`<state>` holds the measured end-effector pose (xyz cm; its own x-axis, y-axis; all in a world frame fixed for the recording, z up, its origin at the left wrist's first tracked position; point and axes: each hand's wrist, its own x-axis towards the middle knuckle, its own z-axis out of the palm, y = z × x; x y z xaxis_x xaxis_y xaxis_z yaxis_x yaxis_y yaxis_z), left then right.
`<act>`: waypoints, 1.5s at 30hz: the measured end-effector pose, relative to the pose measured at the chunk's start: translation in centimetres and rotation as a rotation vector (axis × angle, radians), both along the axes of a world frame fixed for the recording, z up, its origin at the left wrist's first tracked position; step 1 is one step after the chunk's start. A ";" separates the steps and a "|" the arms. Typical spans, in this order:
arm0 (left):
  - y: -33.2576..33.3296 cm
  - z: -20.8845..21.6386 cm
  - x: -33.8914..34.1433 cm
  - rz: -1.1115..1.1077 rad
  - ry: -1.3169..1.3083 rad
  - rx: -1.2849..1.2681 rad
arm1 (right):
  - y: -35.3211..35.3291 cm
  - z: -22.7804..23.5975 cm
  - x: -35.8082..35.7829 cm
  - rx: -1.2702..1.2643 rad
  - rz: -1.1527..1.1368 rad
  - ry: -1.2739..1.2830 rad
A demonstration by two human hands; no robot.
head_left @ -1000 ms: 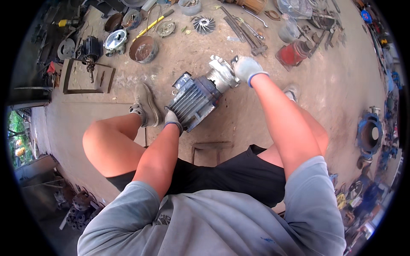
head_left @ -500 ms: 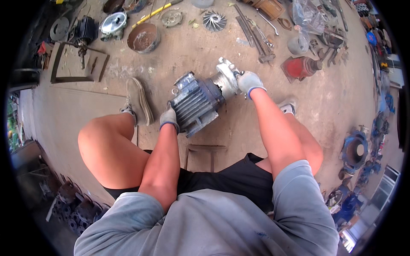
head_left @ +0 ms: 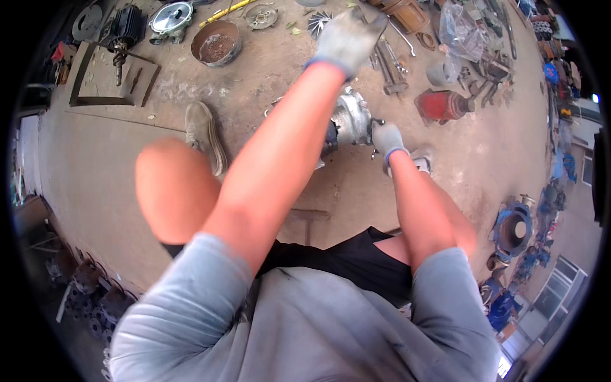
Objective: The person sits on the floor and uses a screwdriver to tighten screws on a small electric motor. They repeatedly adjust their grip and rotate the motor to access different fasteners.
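Note:
My left hand, in a grey work glove, is stretched far forward over the floor, above the loose tools. Motion smears its fingers, so I cannot tell whether they hold anything. My right hand, also gloved, is closed on a slim wrench-like metal tool at the right end of the silver pump housing; only the tool's ends show. The housing is joined to a blue finned electric motor lying on the floor. Most of the motor is hidden behind my left forearm.
Hammers, a combination wrench and a metal fan wheel lie ahead. A red bottle jack stands to the right. At the left are a rusty bowl and an angle-iron frame. My shoe is beside the motor.
My left hand has left the motor's finned rear and swung forward and right, its forearm now crossing over the motor. My right hand, still at the housing's end, appears slightly lower and further right.

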<state>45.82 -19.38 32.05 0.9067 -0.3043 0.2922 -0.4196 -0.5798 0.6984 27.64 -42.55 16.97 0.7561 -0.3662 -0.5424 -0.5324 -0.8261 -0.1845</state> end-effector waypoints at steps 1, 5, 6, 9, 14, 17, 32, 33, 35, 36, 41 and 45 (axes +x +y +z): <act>-2.1 1.6 3.1 0.042 -0.153 0.051 | -0.6 -0.3 0.0 -0.043 0.012 -0.022; 0.1 2.1 8.6 -0.025 0.074 0.071 | 3.8 6.4 -1.0 0.039 0.079 -0.133; 1.2 -0.2 9.3 -0.138 -0.358 0.878 | 4.6 5.6 -0.8 0.176 0.071 -0.178; 2.9 -1.5 0.1 0.003 0.514 0.411 | 4.2 1.8 -0.3 0.366 0.115 -0.332; 9.8 -8.3 -16.2 0.367 0.978 0.698 | 9.0 0.3 3.3 0.137 0.328 -0.274; 13.2 -10.9 -21.3 0.145 1.001 0.846 | 11.4 1.3 3.7 0.169 0.443 -0.266; 13.1 -11.9 -20.1 0.125 1.096 0.907 | 13.7 1.5 2.7 0.317 0.444 -0.226; 13.2 -11.7 -20.0 0.127 1.094 0.905 | 13.3 1.2 1.1 0.366 0.413 -0.318; 13.0 -11.5 -19.9 0.128 1.090 0.898 | 11.7 -1.0 -3.2 0.326 0.349 -0.464; 13.1 -12.0 -20.2 0.128 1.078 0.896 | 11.1 -2.0 -5.7 0.308 0.317 -0.534; 13.5 -12.0 -20.5 0.122 1.066 0.875 | 10.9 -1.8 -12.1 0.248 0.715 -0.713; 13.4 -12.8 -20.5 0.121 1.032 0.866 | 9.3 -0.9 -8.5 0.469 0.242 -0.671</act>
